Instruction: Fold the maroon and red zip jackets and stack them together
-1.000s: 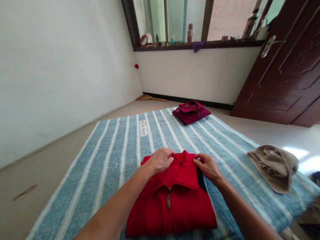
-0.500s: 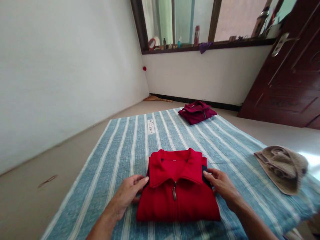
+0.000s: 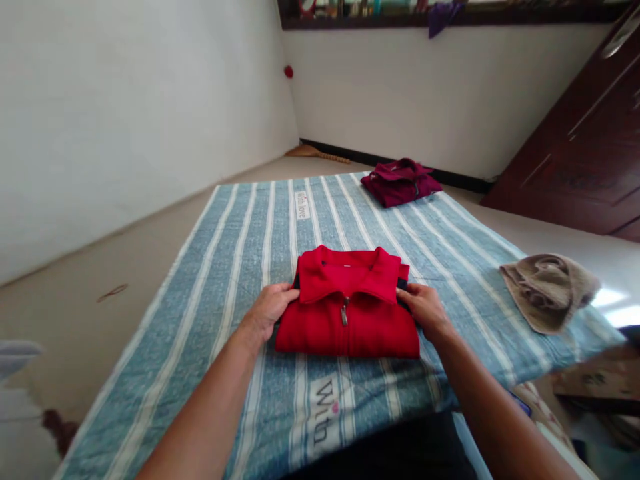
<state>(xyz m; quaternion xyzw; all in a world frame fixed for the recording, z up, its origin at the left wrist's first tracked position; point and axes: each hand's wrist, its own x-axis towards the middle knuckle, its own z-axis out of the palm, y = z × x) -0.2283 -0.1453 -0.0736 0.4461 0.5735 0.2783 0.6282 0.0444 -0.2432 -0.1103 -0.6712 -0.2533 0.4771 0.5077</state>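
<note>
A folded red zip-up jacket (image 3: 345, 327) lies on the blue striped cloth, its collar pointing away from me and a metal zip pull at the neck. My left hand (image 3: 273, 307) grips its left side, thumb on top near the collar and fingers tucked beneath. On the opposite side my right hand (image 3: 424, 308) holds the jacket the same way, with the thumb over a dark shoulder patch. The fingers under the fabric are partly hidden on both sides.
A folded maroon garment (image 3: 400, 181) sits at the far edge of the striped cloth (image 3: 230, 267). To the right lies a crumpled brown towel (image 3: 550, 290). A broom (image 3: 317, 153) rests on the floor by the wall, and a dark red door (image 3: 575, 147) stands at right.
The view has tilted downward, showing the near cloth edge. Both hands have closed more firmly on the jacket's sides, and the jacket appears slightly farther from the near edge of view.
</note>
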